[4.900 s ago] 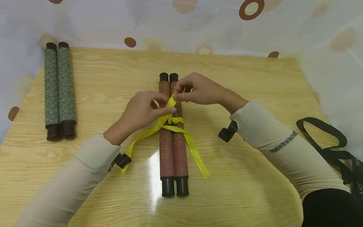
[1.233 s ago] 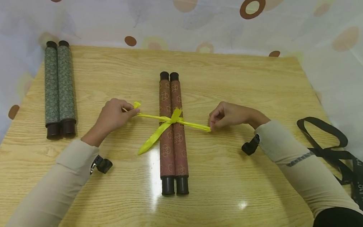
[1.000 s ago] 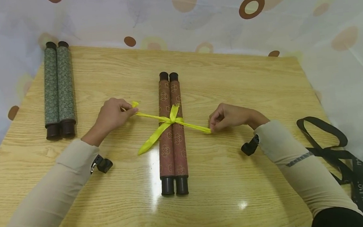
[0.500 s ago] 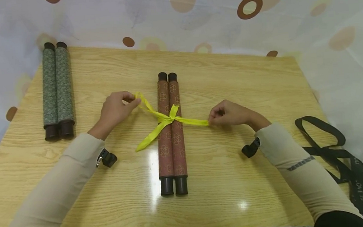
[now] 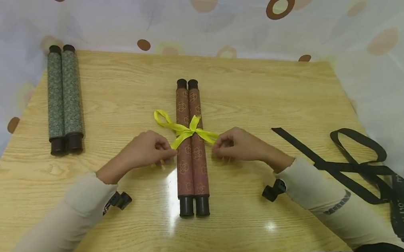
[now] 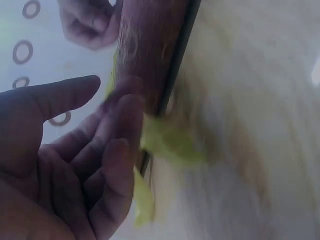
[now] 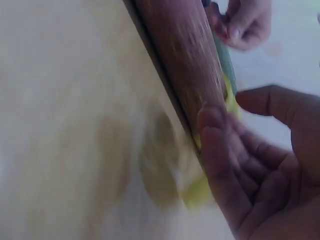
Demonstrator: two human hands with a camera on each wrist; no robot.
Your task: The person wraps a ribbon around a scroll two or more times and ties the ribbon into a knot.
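Two red-brown patterned rollers with dark end knobs, a rolled-up scroll (image 5: 185,167), lie side by side on the table. A yellow ribbon (image 5: 184,134) is tied round their middle in a bow, its loop standing out on the left. My left hand (image 5: 146,150) is at the scroll's left side, by a ribbon tail; its thumb stands apart from its loosely bent fingers in the left wrist view. Opposite it, my right hand (image 5: 237,145) is beside the ribbon's right end, its thumb (image 7: 260,100) also apart from the fingertips. Both hands partly cover the ribbon ends.
A green patterned scroll (image 5: 63,98) with dark knobs lies at the table's back left. Along the right side, a black lettered strap (image 5: 360,164) lies in loops and hangs over the edge. A spotted white cloth (image 5: 178,20) rises behind the wooden table (image 5: 256,85).
Earlier both hands pulled the ribbon out sideways. The left hand has let go of the loop and come down beside the scroll. My right hand has moved inward, and the bow has slackened.
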